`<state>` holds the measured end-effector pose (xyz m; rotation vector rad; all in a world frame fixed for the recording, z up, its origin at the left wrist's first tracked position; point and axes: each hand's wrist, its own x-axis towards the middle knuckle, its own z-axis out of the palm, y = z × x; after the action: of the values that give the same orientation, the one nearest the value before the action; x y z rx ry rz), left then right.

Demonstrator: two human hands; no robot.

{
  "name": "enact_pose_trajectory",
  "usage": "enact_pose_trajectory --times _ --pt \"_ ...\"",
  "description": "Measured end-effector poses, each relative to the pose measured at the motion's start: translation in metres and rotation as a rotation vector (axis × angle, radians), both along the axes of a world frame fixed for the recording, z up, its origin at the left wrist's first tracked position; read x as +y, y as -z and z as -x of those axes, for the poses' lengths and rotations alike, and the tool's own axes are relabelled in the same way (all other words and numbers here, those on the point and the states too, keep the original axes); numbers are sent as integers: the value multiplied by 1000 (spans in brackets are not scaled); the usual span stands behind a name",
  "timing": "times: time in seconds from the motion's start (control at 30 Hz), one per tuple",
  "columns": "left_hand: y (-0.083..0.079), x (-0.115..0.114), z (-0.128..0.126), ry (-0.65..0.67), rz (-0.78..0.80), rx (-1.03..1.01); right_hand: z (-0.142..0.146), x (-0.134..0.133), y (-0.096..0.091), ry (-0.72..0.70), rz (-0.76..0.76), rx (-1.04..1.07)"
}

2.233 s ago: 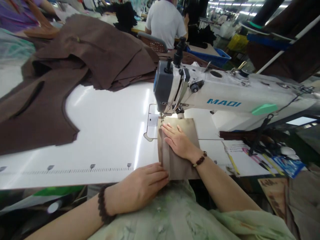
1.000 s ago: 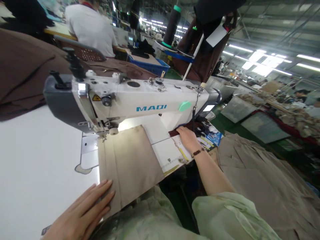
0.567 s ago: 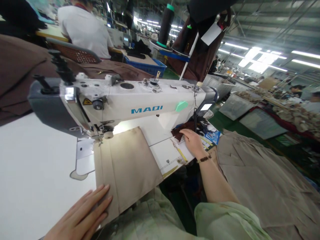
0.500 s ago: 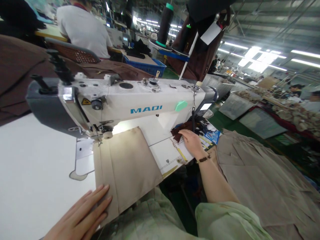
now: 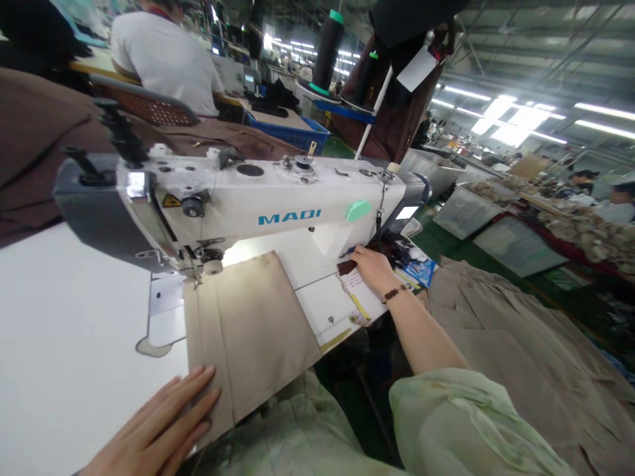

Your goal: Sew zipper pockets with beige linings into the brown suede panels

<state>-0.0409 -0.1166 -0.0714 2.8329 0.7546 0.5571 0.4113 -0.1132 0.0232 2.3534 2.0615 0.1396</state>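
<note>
— Where did things stand?
— My left hand (image 5: 159,430) lay flat, fingers spread, on the folded beige cloth panel (image 5: 248,330) under the white sewing machine (image 5: 248,198) at the counter's near edge.
— The right?
— My right hand (image 5: 372,268) pinched a small dark brown fabric piece (image 5: 346,267) at the right edge. No stitching was visible yet.

White sewing table (image 5: 59,344): flat, glossy, a printed ruler strip along its near edge. Beige fabric panel (image 5: 248,330) lies flat on it, its near corner under the left hand (image 5: 159,423). Sewing machine (image 5: 258,205) stands beyond that hand. Brown fabric pile (image 5: 34,152) rests far left. By the right hand (image 5: 372,268): a small dark brown piece (image 5: 346,267) (possibly a label), beside a yellow tool (image 5: 358,307).
</note>
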Motion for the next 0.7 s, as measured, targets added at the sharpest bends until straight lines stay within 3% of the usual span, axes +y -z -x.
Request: enact_pose_trajectory --times 0.27,0.37,0.5,0.6,0.7 --pt "-3 1 -1 21 -24 5 -5 -32 -18 -121 -103 116" --pt "-3 2 0 32 -9 30 10 -46 -11 -182 -66 118" --pt "-3 3 0 36 13 10 27 -61 9 -134 -86 71" --pt "-3 2 -1 26 10 9 27 -73 18 -55 -234 76" --pt "-1 2 -1 26 -4 19 25 -84 14 60 -469 143"
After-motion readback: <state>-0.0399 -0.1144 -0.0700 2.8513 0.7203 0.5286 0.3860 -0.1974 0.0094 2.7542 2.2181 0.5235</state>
